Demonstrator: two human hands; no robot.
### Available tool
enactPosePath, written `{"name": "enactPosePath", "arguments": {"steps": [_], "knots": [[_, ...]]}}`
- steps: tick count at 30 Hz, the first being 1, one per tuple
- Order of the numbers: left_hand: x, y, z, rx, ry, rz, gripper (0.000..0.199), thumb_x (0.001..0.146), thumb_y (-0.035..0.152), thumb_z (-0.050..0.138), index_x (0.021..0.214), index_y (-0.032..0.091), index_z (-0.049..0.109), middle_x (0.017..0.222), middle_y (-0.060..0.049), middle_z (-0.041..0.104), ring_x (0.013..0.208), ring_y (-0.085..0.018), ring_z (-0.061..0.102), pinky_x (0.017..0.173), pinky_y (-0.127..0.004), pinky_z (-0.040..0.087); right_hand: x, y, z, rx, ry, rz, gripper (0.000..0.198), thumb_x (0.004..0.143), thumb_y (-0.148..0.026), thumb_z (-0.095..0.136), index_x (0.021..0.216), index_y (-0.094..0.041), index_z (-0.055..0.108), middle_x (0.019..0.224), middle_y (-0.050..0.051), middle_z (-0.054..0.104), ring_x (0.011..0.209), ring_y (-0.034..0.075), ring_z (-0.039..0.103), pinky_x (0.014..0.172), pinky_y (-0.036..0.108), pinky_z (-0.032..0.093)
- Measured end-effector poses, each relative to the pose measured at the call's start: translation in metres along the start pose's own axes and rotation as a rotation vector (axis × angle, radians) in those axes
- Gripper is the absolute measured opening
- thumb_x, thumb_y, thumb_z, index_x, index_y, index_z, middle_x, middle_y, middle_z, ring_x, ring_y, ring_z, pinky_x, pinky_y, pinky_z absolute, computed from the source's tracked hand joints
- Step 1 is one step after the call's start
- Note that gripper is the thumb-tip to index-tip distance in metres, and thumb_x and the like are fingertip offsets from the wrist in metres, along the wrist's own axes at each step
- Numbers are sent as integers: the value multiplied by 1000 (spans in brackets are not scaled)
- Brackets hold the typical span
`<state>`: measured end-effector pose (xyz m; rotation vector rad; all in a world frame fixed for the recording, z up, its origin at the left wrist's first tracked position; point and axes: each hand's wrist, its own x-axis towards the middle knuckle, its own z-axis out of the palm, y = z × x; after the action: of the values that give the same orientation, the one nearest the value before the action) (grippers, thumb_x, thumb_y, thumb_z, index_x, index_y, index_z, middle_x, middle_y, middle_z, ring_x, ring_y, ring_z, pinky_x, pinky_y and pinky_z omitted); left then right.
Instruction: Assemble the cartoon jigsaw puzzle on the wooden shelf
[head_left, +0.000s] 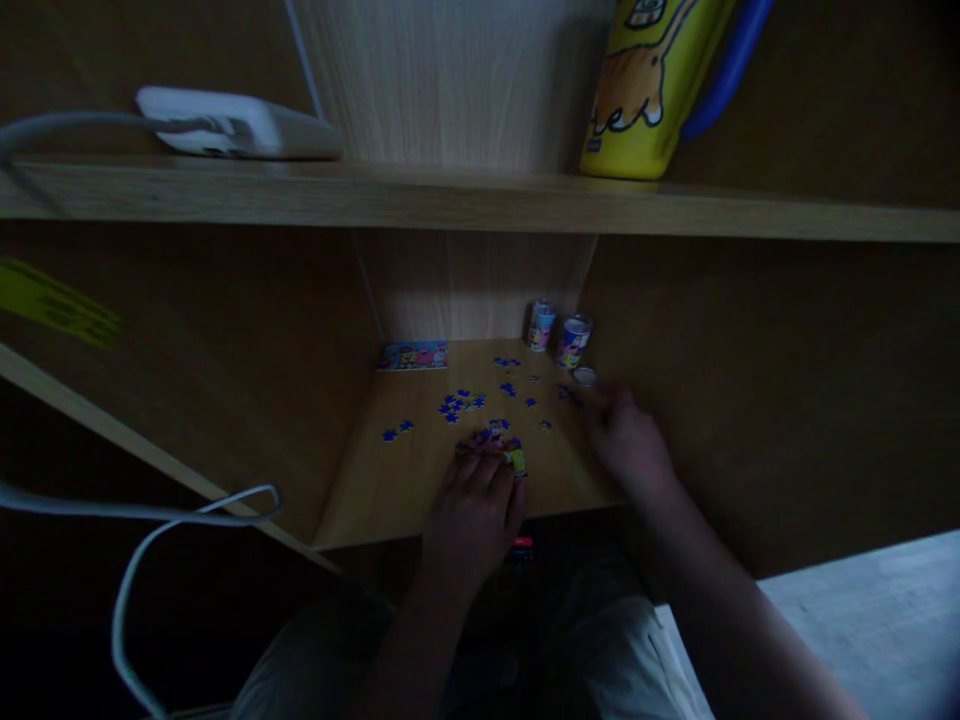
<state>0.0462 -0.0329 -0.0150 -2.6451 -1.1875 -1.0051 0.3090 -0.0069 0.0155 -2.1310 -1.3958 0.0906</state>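
My left hand lies over a partly joined jigsaw puzzle near the shelf's front edge, its fingers resting flat on the colourful pieces and covering part of them. At the right side of the board, my right hand reaches low beside several loose blue puzzle pieces. Its fingertips are dim and blurred, so I cannot make out whether they hold a piece. A loose cluster of puzzle pieces is spread left of centre, and two more blue pieces lie farther left.
Two small printed cans stand at the back right, with a round lid in front. A picture card lies at the back left. Overhead, a shelf carries a white device with a cable and a yellow mug.
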Motion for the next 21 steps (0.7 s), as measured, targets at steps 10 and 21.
{"name": "enactPosePath", "arguments": {"steps": [10, 21], "knots": [[2, 0, 0, 34, 3, 9, 15, 107, 22, 61, 112, 19, 75, 124, -14, 80, 123, -34, 73, 110, -59, 60, -41, 4, 3, -295, -112, 13, 39, 113, -44, 51, 139, -22, 71, 104, 14, 85, 90, 29, 83, 77, 33, 58], [3, 1, -1, 22, -7, 7, 16, 107, 21, 61, 113, 19, 76, 122, -15, 80, 122, -35, 72, 110, -59, 59, -2, -19, 15, -69, -285, -293, 26, 107, -47, 67, 110, -25, 82, 106, 8, 86, 95, 25, 80, 77, 30, 53]]}}
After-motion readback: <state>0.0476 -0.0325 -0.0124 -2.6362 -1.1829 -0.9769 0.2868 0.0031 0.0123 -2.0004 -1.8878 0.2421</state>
